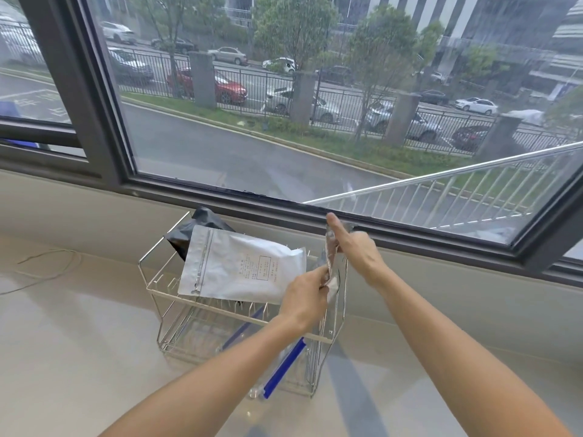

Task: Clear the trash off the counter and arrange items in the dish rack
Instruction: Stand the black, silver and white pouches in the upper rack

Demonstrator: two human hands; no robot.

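Note:
A two-tier wire dish rack stands on the pale counter below the window. A white zip pouch lies across its upper tier, with a black bag behind it. Clear bags with blue zip strips sit in the lower tier. Over the rack's right end, both hands hold a thin, clear silvery packet upright. My left hand pinches its lower end. My right hand grips its upper part, thumb pointing up.
The counter runs along a beige wall under a large window with a dark frame. A thin cord lies on the counter to the left of the rack.

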